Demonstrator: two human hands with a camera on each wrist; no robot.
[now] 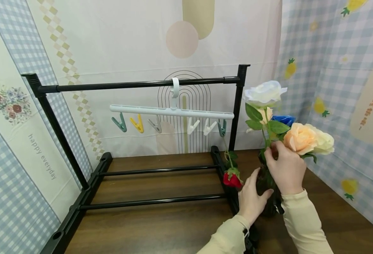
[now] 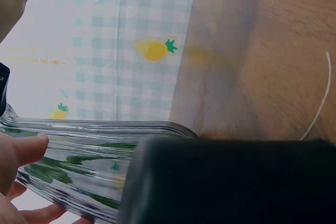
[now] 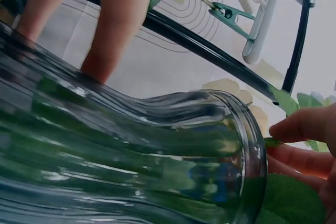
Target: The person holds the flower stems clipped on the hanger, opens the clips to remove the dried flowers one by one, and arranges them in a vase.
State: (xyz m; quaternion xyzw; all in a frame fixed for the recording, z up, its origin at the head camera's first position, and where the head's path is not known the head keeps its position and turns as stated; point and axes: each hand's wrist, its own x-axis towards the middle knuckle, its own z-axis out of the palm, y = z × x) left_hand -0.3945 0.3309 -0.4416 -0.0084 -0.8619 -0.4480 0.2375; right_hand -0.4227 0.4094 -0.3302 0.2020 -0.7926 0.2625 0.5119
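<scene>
A ribbed clear glass vase (image 3: 157, 166) holds green stems and stands at the right in the head view. My left hand (image 1: 253, 197) grips the vase's side, thumb and fingers spread round it. Just above the rim, my right hand (image 1: 286, 167) pinches a green flower stem (image 3: 273, 142); which bloom it belongs to is hidden. Around that hand are a white rose (image 1: 265, 93), a peach rose (image 1: 299, 137), a pale yellow rose (image 1: 325, 141) and a blue flower (image 1: 283, 120). A red rose (image 1: 232, 179) hangs head down from a dark green clip (image 1: 222, 128).
The clip belongs to a pale blue hanger (image 1: 172, 112) with several coloured clips, hooked on the black rack's top bar (image 1: 110, 86). The rack's right foot (image 1: 219, 160) runs beside the vase on the wooden table (image 1: 154, 225). Patterned cloth (image 1: 316, 88) surrounds the table.
</scene>
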